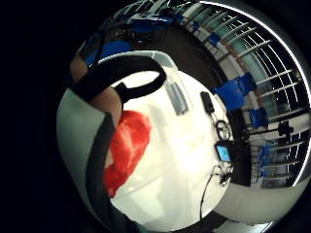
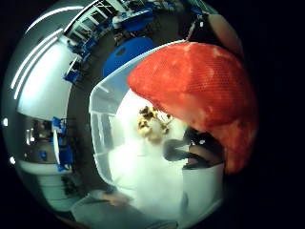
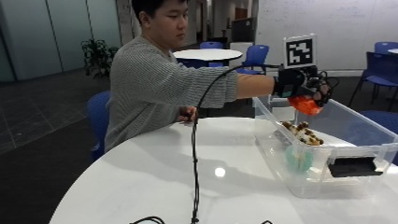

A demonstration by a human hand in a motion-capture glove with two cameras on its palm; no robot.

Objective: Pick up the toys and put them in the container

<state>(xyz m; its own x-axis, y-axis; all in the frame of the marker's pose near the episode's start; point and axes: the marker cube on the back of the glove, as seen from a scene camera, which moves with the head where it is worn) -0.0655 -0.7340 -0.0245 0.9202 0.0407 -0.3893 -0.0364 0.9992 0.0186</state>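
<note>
My gloved right hand (image 3: 302,87) is raised over the clear plastic container (image 3: 283,148) and its fingers curl round a red-orange toy (image 3: 306,105). That red toy (image 2: 202,90) fills much of the thumb side palm view, and the red toy (image 1: 127,145) also shows beside the strap in the little finger side view. Inside the container lie a brown and cream toy (image 3: 301,131) and a pale green toy (image 3: 297,159). The brown toy (image 2: 152,123) sits on the container's floor below my palm, next to a dark toy (image 2: 183,148).
The container stands at the right end of the round white table (image 3: 161,182). A black cable (image 3: 195,158) runs from the glove down across the tabletop. The person's bare hand (image 3: 187,113) rests at the table's far edge. Blue chairs (image 3: 256,56) stand behind.
</note>
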